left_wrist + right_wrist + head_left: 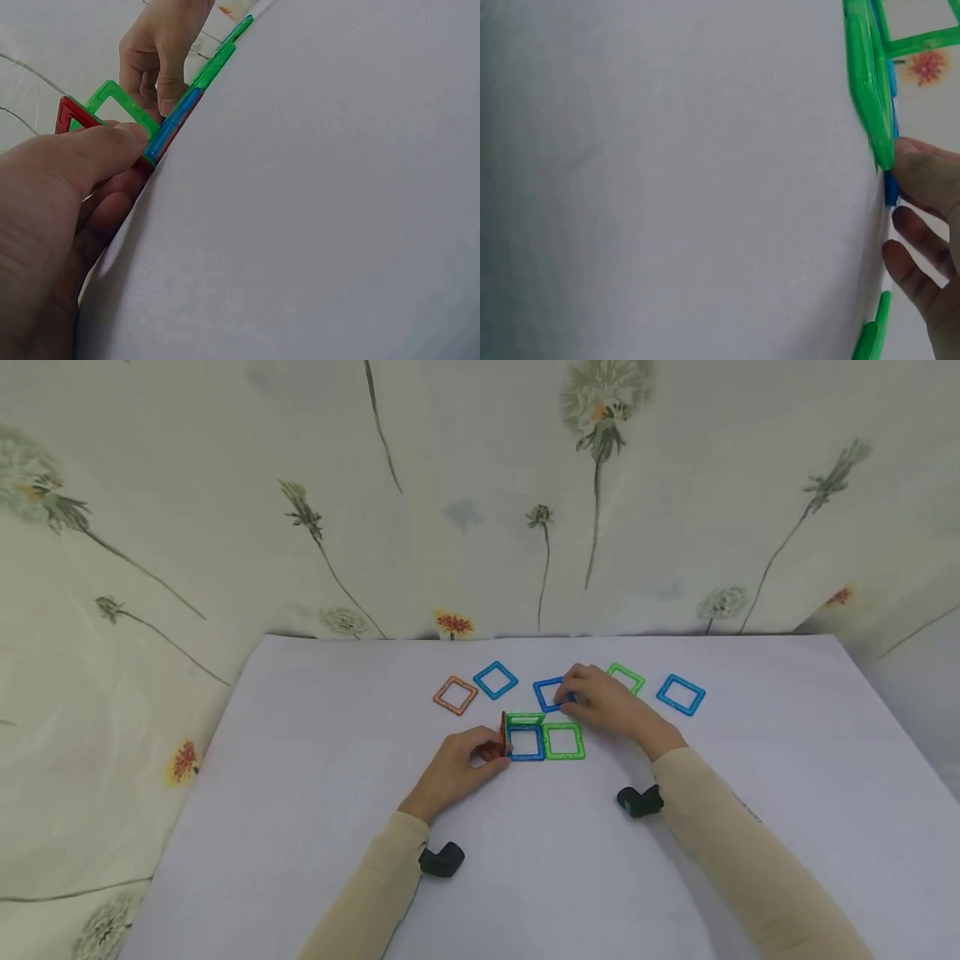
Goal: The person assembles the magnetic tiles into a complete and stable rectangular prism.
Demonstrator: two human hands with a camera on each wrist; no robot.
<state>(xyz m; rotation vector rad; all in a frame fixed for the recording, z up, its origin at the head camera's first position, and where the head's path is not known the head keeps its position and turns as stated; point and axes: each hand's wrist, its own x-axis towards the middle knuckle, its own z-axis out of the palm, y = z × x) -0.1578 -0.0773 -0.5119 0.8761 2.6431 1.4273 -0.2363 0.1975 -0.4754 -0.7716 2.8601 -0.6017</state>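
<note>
Head view: my left hand (459, 762) gripped a red square plastic frame (84, 114) standing on edge, fingers curled behind it, thumb at the near side. The red frame stood along the left edge of a flat blue square plastic frame (527, 757); a green square plastic frame (136, 107) stood along its back edge. Touching the flat blue frame on the right lay a light-green square plastic frame (565, 756). My right hand (606, 700) pinched the right edge of a dark-blue square plastic frame (540, 697) just behind the group; I could not tell whether it was off the white table (300, 793).

Loose pieces: an orange square plastic frame (447, 707) and a bright-blue one (483, 689) lay behind and to the left; a green one (630, 671), partly hidden by my right hand, and another blue one (672, 706) lay to the right.

Risks, judged: bringing the dark-blue frame in low could knock the green upright over. Early release on the left might let the red upright lean; too hard a squeeze there could shift its base. A pinch at one edge only could let the dark-blue frame twist.
</note>
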